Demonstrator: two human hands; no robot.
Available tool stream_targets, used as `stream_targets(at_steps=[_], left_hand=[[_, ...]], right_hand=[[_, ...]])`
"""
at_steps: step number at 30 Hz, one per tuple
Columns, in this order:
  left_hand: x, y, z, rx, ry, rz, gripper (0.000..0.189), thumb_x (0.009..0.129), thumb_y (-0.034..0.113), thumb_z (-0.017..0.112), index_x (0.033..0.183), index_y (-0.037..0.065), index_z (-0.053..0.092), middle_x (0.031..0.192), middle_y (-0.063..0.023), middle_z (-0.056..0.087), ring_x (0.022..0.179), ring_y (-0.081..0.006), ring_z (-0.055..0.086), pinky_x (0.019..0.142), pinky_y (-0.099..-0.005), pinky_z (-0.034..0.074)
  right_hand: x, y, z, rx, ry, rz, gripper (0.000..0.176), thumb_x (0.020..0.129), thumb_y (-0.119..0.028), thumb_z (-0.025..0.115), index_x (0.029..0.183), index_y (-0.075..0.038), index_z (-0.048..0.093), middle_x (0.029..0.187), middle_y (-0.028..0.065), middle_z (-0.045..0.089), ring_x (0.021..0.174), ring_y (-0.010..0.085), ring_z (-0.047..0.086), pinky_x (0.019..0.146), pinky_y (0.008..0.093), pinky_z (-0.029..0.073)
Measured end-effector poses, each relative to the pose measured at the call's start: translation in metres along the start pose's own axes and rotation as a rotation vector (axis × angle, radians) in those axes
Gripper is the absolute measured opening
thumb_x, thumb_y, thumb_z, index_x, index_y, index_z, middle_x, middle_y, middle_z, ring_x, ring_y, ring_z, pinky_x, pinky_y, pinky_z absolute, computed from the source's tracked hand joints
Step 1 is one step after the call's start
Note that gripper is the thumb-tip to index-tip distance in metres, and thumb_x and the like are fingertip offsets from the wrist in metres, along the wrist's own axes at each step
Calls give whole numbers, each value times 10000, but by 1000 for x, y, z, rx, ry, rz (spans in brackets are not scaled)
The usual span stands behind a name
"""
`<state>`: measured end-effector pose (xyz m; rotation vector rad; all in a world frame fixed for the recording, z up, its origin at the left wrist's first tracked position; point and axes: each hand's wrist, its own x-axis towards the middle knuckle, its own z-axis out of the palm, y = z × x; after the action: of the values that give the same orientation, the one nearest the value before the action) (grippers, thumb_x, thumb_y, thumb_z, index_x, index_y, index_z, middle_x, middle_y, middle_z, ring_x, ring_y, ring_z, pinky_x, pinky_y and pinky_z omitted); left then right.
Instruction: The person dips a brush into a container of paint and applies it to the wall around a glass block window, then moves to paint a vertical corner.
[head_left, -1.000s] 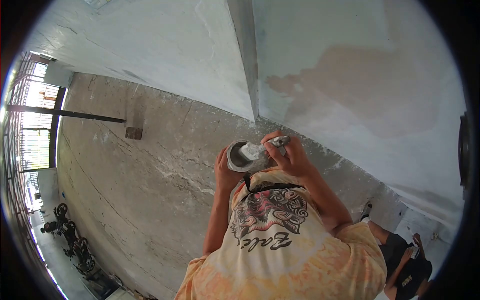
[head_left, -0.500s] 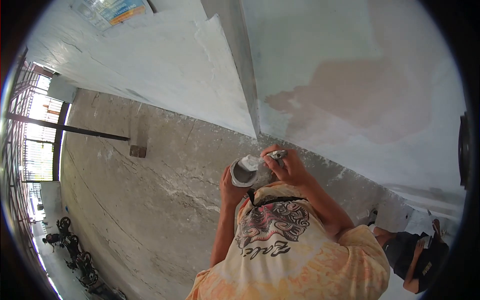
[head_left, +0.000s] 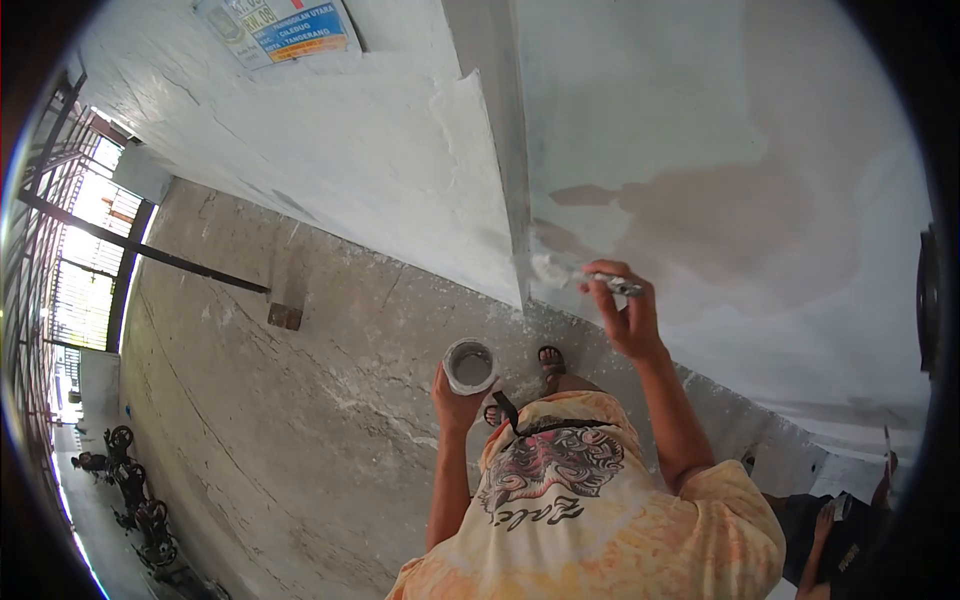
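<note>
My left hand is wrapped round a small, paint-smeared grey pot, held in front of my shirt with its mouth facing up. Grey-white paint shows inside it. In my right hand, fingers closed on the handle, is a paintbrush. Its bristles, loaded with white, point left and are close to the wall corner, slightly blurred. Behind the brush rises the pale wall, which carries a large brownish damp-looking patch.
A white wall with a printed sign meets the painted wall at a corner. On the cracked concrete floor stands a post base. Motorcycles are at lower left. Another person is at lower right.
My right hand has lifted the paintbrush out of the pot and moved it up toward the wall corner. My left hand with the pot has dropped slightly.
</note>
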<state>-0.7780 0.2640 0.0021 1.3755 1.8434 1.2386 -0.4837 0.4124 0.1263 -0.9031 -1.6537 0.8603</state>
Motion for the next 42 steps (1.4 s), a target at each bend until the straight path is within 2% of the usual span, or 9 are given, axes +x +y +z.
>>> stream_targets(at_steps=[2, 9, 13, 16, 18, 21, 28, 34, 42], left_hand=[[-1, -2, -4, 4, 26, 16, 654, 726, 113, 1057, 1298, 42, 746, 1257, -129, 786, 1146, -308, 774, 975, -448, 615], [-4, 4, -8, 39, 45, 35, 657, 721, 143, 1063, 1285, 49, 740, 1254, -145, 770, 1133, -353, 771, 948, -474, 615], [-10, 0, 1, 76, 27, 22, 672, 735, 105, 1057, 1318, 37, 730, 1263, -120, 796, 1154, -276, 773, 983, -432, 611], [-10, 1, 6, 8, 15, 36, 680, 732, 101, 1058, 1322, 28, 728, 1261, -119, 803, 1148, -261, 775, 992, -424, 611], [-12, 2, 9, -58, -10, -16, 686, 728, 99, 1060, 1323, 22, 727, 1261, -117, 808, 1145, -247, 775, 999, -416, 612], [-14, -4, 13, -36, -7, -11, 694, 719, 104, 1067, 1321, 29, 728, 1247, -120, 807, 1139, -255, 779, 991, -417, 614], [-7, 0, 10, 12, -39, 30, 693, 715, 124, 1075, 1311, 39, 731, 1256, -125, 790, 1138, -277, 779, 978, -427, 614], [3, 0, 6, 28, -14, 43, 700, 717, 140, 1075, 1317, 43, 728, 1264, -120, 788, 1148, -292, 775, 985, -439, 611], [-1, 2, 5, 37, -37, 42, 701, 728, 123, 1068, 1330, 40, 719, 1263, -114, 798, 1158, -274, 771, 1001, -427, 609]], right_hand=[[16, 0, -10, -18, 81, -90, 202, 1112, -63, 676, 1299, -7, 728, 1147, 156, 804, 1018, 250, 822, 888, 361, 624], [61, -2, -13, -205, 212, -232, 222, 1090, -41, 705, 1308, -27, 743, 1140, 148, 807, 1049, 269, 814, 917, 349, 610], [74, -4, -14, -197, 194, -177, 252, 1114, -68, 680, 1351, 6, 719, 1199, 157, 825, 1105, 227, 796, 961, 328, 584], [79, -9, -20, -255, 269, -292, 249, 1123, -88, 671, 1347, 13, 716, 1223, 199, 816, 1115, 267, 798, 947, 350, 604], [73, -12, -25, -223, 367, -545, 248, 1131, -105, 655, 1333, 24, 715, 1244, 253, 797, 1117, 334, 797, 933, 411, 635], [64, -10, -24, -274, 413, -638, 254, 1076, -108, 728, 1309, -9, 746, 1247, 231, 799, 1095, 373, 805, 894, 430, 663], [30, 75, 7, -589, 107, -460, 445, 939, -42, 836, 1354, -185, 758, 1302, 122, 779, 1098, 338, 799, 867, 458, 662], [7, 77, 23, -459, -86, -225, 363, 998, -114, 801, 1350, -186, 751, 1190, 72, 788, 1039, 331, 778, 862, 454, 640], [81, -8, -10, -414, 181, -314, 402, 963, -67, 826, 1344, -175, 763, 1207, 90, 794, 1049, 339, 781, 874, 457, 646]])
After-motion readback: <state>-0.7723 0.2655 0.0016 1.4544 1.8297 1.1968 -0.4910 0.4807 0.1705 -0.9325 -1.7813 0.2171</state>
